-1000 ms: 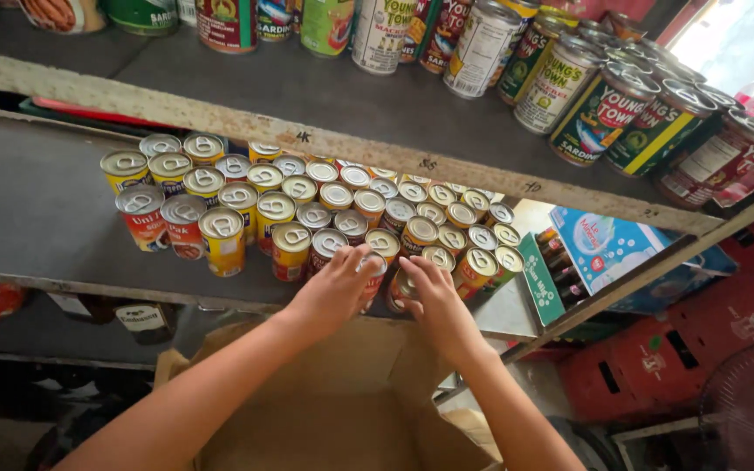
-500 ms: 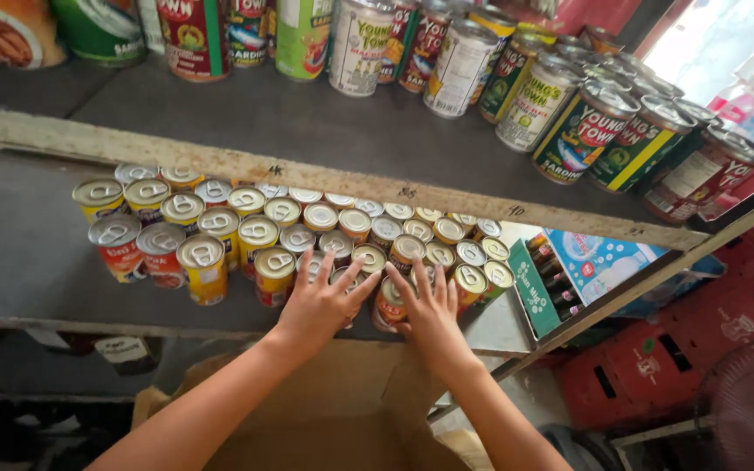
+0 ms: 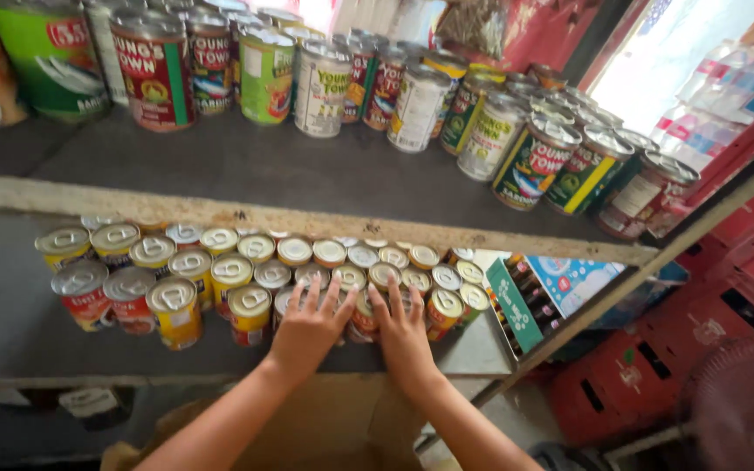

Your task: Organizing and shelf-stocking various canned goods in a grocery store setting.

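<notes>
Several small tins with pull-ring lids stand packed in rows on the lower dark shelf (image 3: pixel 10 331). My left hand (image 3: pixel 309 324) lies flat with its fingers spread over the front-row tins (image 3: pixel 294 296) near the middle. Right beside it, my right hand (image 3: pixel 405 327) presses its spread fingers against the neighbouring tins (image 3: pixel 368 318). Neither hand lifts or wraps a tin. A yellow-labelled tin (image 3: pixel 174 310) and a red-labelled tin (image 3: pixel 80 295) stand at the front left of the group.
Taller tins (image 3: pixel 416 105) line the upper shelf (image 3: pixel 246 170), whose worn front edge overhangs the small tins. A green and blue carton (image 3: pixel 538 292) lies at the lower shelf's right end. A brown cardboard box (image 3: pixel 325 432) sits below my arms. Red crates (image 3: pixel 709 331) stand at right.
Both hands have slid forward from the shelf's front edge onto the front-row tins and flattened over them. The view has shifted down and closer to the shelves.
</notes>
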